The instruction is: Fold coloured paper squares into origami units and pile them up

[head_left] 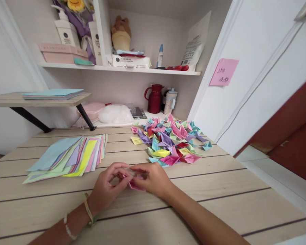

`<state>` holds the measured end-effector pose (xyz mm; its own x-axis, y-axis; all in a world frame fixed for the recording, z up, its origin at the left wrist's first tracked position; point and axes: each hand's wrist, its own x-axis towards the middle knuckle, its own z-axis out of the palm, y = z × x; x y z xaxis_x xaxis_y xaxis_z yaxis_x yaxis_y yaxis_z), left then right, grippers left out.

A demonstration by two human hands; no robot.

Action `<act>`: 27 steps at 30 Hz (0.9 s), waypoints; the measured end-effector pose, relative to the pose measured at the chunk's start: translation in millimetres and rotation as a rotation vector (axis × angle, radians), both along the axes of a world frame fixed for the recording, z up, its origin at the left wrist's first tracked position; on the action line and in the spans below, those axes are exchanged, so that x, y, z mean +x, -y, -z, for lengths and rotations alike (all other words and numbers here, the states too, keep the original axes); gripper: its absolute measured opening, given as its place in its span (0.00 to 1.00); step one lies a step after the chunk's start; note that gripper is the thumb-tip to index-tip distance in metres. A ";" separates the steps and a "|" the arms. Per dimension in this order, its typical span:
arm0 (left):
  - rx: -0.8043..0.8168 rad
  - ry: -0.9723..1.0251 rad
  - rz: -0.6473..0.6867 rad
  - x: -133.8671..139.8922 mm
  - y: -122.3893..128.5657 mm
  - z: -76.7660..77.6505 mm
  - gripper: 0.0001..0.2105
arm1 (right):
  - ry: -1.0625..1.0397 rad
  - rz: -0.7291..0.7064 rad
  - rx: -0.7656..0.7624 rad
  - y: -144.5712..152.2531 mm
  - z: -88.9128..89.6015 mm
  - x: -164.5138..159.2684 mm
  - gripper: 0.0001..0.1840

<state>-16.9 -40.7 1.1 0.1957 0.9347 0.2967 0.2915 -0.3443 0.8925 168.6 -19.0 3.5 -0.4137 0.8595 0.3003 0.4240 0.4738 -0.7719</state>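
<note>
Between my two hands is a small piece of folded pink paper [136, 186], held low over the front of the table. My left hand [113, 180] pinches its left end between thumb and fingers. The fingers of my right hand [150, 178] are closed on its other side and cover much of it, so its exact shape is hidden. Beyond my right hand lies a heap of folded paper boats [168, 139] in pink, purple, blue, green, yellow and red. Fanned out past my left hand is a stack of coloured paper sheets [66, 154], with light blue on top.
A small raised shelf [5, 100] on black legs stands at the left, bearing more paper sheets [53, 93]. At the back are a dark red jug [155, 99], a pale tumbler [170, 101] and a white plastic bag [116, 114]. A pink note [223, 72] sticks to the right wall.
</note>
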 end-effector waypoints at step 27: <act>0.193 0.005 -0.135 6.9 -2.0 -1.9 0.15 | -0.095 0.129 0.221 1.3 4.1 -7.9 0.10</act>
